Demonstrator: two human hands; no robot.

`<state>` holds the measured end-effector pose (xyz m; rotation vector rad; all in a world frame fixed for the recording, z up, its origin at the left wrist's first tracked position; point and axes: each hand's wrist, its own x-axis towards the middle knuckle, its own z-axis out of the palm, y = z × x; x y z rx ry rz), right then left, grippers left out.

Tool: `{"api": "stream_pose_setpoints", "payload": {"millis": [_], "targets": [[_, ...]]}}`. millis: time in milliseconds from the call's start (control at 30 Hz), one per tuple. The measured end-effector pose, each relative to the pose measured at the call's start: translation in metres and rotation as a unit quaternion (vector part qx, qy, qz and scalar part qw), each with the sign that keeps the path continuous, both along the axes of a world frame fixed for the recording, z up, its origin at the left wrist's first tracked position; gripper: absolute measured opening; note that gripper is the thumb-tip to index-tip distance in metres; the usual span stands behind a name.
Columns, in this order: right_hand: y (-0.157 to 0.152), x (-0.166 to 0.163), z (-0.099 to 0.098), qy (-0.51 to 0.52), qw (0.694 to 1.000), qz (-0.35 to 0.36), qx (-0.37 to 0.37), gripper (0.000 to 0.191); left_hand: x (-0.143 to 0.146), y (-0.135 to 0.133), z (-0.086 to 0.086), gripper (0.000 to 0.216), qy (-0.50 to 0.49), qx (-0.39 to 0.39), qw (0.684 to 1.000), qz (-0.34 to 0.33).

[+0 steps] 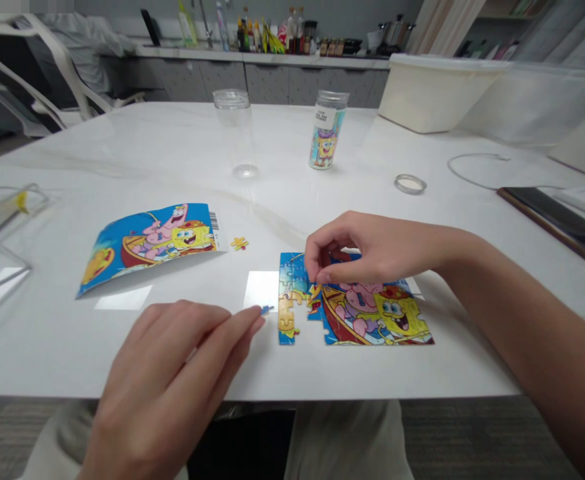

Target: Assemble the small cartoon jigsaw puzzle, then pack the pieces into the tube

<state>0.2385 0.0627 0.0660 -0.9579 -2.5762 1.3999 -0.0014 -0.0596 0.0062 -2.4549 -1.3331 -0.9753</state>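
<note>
Jigsaw puzzle [359, 313] lies flat on the white table [282, 183], close to its near edge, part-assembled, with a notched gap opening toward that edge between a narrow left strip and the larger right section. Left hand [172, 373] is closed in a fingertip pinch on a small blue piece [268, 309], held just off the puzzle's left side. Right hand [372, 247] arches over the puzzle's far edge, thumb and index fingertips brought together near its far left corner; whether a piece is between them cannot be told. A yellow piece [239, 244] lies loose between the puzzle and the picture sheet [159, 243], which stands toward the table's left edge, curled upward. Toward the table's far edge are a clear jar [235, 133] and a printed jar [326, 137]. Assessment: good seating calls for checking each piece's colour and tabs against the sheet, turning it before contact, lowering it level and pressing straight down. The narrow strip appears the weak point; sideways force could shift it, so one hand should brace it. A tab that resists should be lifted and re-aligned, not forced.
</note>
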Motion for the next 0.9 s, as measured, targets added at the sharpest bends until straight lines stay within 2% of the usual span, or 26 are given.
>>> {"api": "stream_pose_setpoints", "payload": {"millis": [100, 333, 467, 667, 900], "targets": [[0.000, 0.001, 0.001, 0.006, 1.000, -0.010, 0.008, 0.013, -0.004, 0.006, -0.001, 0.014, 0.011, -0.015, 0.999, 0.028], [0.003, 0.003, 0.000, 0.019, 1.000, -0.013, 0.006, 0.017, 0.002, 0.011, 0.004, 0.014, 0.011, -0.056, 0.998, 0.019], [0.003, 0.002, -0.003, 0.015, 1.000, -0.017, -0.011, 0.017, 0.017, 0.014, 0.013, 0.019, 0.027, -0.068, 0.997, -0.031], [0.004, 0.001, -0.009, 0.007, 0.999, -0.012, -0.032, 0.014, 0.035, 0.028, 0.021, 0.022, 0.119, -0.102, 0.979, -0.127], [0.005, 0.001, -0.009, 0.007, 1.000, -0.002, -0.025, 0.015, 0.035, 0.035, 0.022, 0.022, 0.162, -0.107, 0.970, -0.146]]}}
